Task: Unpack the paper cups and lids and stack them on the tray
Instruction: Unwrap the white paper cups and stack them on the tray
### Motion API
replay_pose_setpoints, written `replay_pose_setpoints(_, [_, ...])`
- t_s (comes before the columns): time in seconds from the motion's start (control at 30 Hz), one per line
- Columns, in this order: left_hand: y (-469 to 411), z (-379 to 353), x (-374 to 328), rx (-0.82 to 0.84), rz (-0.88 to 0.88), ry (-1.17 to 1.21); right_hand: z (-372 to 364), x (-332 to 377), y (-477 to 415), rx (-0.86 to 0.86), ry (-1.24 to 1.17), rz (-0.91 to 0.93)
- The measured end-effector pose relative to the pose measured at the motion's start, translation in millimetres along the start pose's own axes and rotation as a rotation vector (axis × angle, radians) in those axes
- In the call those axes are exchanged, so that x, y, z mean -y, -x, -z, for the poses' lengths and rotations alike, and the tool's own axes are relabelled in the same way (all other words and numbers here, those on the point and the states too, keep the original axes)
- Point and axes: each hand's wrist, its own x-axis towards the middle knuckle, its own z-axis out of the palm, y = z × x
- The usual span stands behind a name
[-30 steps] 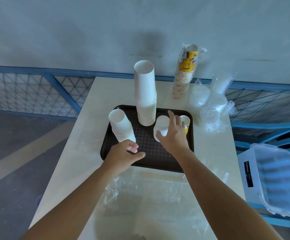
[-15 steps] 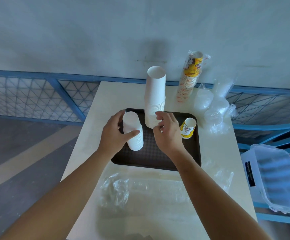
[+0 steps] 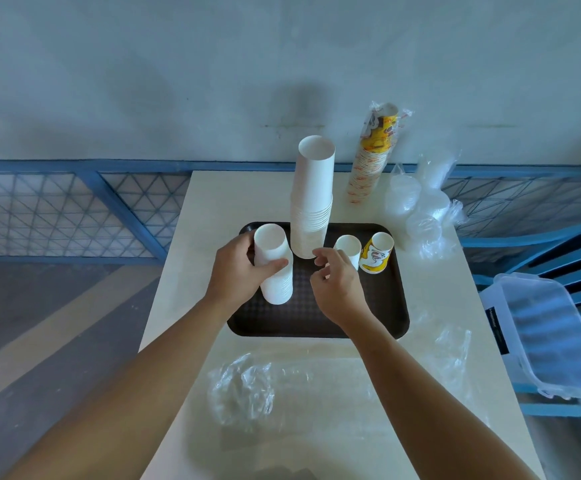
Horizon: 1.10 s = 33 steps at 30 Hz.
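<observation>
A dark tray (image 3: 379, 323) lies on the pale table. My left hand (image 3: 237, 271) grips a short stack of white cups (image 3: 275, 271) standing at the tray's left. A tall stack of white cups (image 3: 311, 202) rises at the tray's back. My right hand (image 3: 336, 282) hovers over the tray's middle with fingers loosely curled, holding nothing; its fingertips are near the tall stack's base. A single white cup (image 3: 348, 249) and a yellow printed cup (image 3: 376, 252) stand at the back right of the tray.
A wrapped sleeve of printed cups (image 3: 374, 154) leans on the wall. Bagged clear lids (image 3: 420, 213) lie at the table's right rear. Empty plastic wrap (image 3: 247, 386) lies on the near table. A lidded clear box (image 3: 552, 337) sits on a blue chair, right.
My right hand has let go of the single white cup and moved left toward the tall stack. My left hand took hold of the short stack and keeps gripping it.
</observation>
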Motion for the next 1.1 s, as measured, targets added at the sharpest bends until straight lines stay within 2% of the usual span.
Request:
replay_pose_setpoints(0.3, [-6.2, 18.5, -19.4, -0.034, -0.045, 0.069, -2.2, -4.6, 1.3, -0.005, 0.011, -0.068])
replay_pose_setpoints(0.43, [-12.7, 27.2, -18.6, -0.086, 0.009, 0.13, -5.6, -2.8, 1.1, 0.02, 0.005, -0.099])
replay_pose_setpoints(0.57, [-19.1, 38.2, -14.9, -0.129, 0.073, 0.294, -11.7, 3.1, -4.2, 0.064, 0.011, -0.114])
replay_pose_setpoints(0.77, [-23.9, 54.9, -4.8, -0.206, 0.133, 0.428, -34.4, 12.3, -16.5, 0.185, 0.082, 0.005])
replay_pose_setpoints(0.9, [-21.9, 62.3, -2.7, -0.237, 0.161, 0.511, -49.9, 22.5, -23.7, 0.105, 0.083, 0.098])
replay_pose_setpoints(1.1, [-16.1, 68.7, 4.0, -0.236, 0.178, 0.482, -56.7, 30.6, -27.8, -0.002, 0.055, 0.104])
